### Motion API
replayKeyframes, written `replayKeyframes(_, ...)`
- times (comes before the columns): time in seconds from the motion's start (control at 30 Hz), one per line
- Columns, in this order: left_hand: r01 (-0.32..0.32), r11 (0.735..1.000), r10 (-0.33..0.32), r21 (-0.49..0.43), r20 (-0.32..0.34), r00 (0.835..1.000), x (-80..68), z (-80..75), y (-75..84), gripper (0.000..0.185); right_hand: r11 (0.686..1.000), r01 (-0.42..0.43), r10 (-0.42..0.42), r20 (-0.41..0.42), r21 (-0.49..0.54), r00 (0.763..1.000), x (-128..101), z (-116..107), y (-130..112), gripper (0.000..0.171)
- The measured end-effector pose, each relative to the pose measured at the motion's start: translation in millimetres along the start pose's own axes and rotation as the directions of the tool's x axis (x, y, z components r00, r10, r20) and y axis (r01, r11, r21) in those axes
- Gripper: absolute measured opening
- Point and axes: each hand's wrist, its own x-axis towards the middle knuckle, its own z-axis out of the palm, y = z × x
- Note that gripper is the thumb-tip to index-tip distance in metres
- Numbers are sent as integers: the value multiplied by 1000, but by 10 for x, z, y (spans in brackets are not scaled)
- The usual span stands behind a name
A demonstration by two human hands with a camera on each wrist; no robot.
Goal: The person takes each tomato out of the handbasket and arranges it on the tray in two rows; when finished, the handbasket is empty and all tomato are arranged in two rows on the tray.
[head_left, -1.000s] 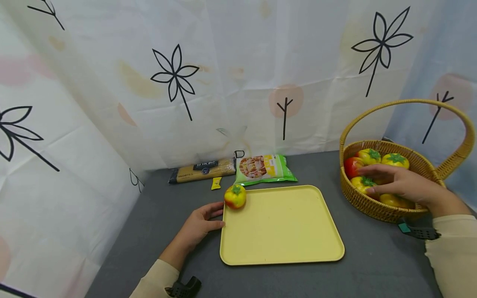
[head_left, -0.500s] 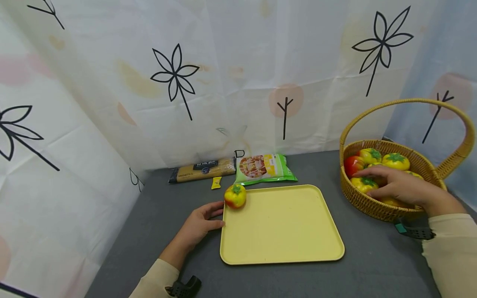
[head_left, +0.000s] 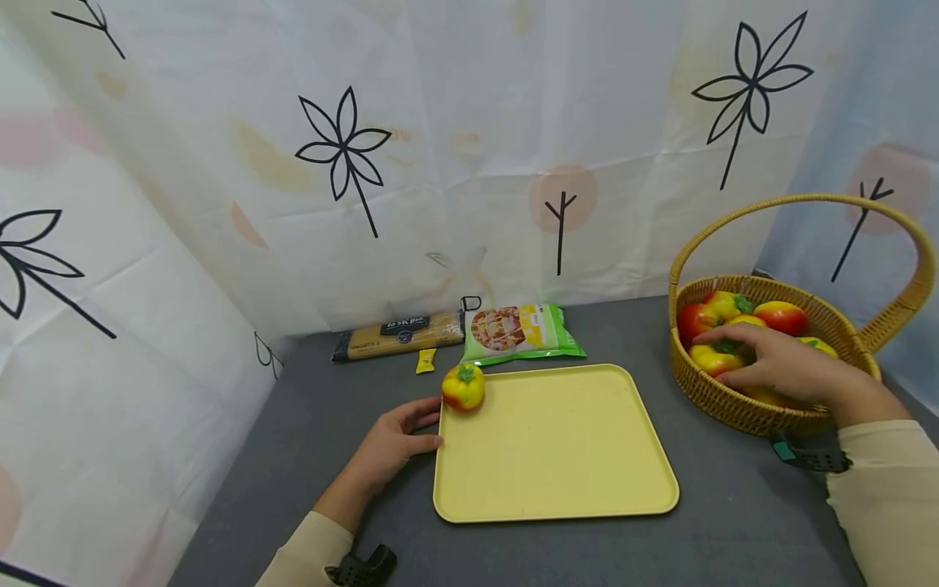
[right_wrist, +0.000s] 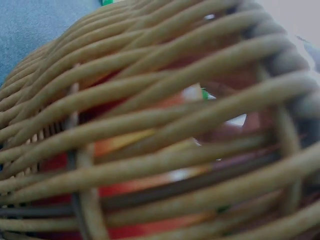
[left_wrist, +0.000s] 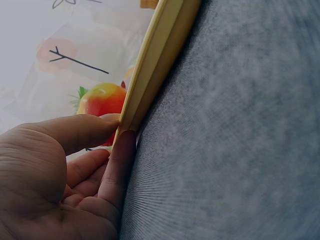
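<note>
The right hand (head_left: 788,368) lies inside the wicker basket (head_left: 741,412), and its fingertips are hidden among the tomatoes (head_left: 715,357), so whether they curl round one cannot be told. The fruit beneath its palm is mostly covered. In the right wrist view the basket weave (right_wrist: 165,125) fills the picture, blurred; only red and orange patches show through the gaps, and the hand itself is out of sight. In the left wrist view the left hand (left_wrist: 60,180) is cut off by the lower and left edges; the tray rim (left_wrist: 155,65) just beyond its thumb hides most of the single tomato (left_wrist: 102,100). The print on the packets past the left hand is too small to read.
</note>
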Motion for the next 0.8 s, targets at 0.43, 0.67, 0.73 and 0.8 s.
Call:
replayKeyframes(0.43,-4,1000,4,-1,8,1000,-22,-7,21,67,999,12,-9,-80,35,997,-16,-105,-121,71)
replayKeyframes(0.67,-8,1000,8,-2,7,1000,-25,-2,11,68,999,36,-30,-137,39,990,-28,-134,-223,72)
replayKeyframes(0.73,-7,1000,8,-4,8,1000,-23,-1,8,68,999,40,-36,-153,25,988,-37,-144,-261,73)
replayKeyframes(0.8,-11,1000,11,-3,10,1000,-21,0,4,68,999,42,-38,-164,20,986,-46,-151,-301,74)
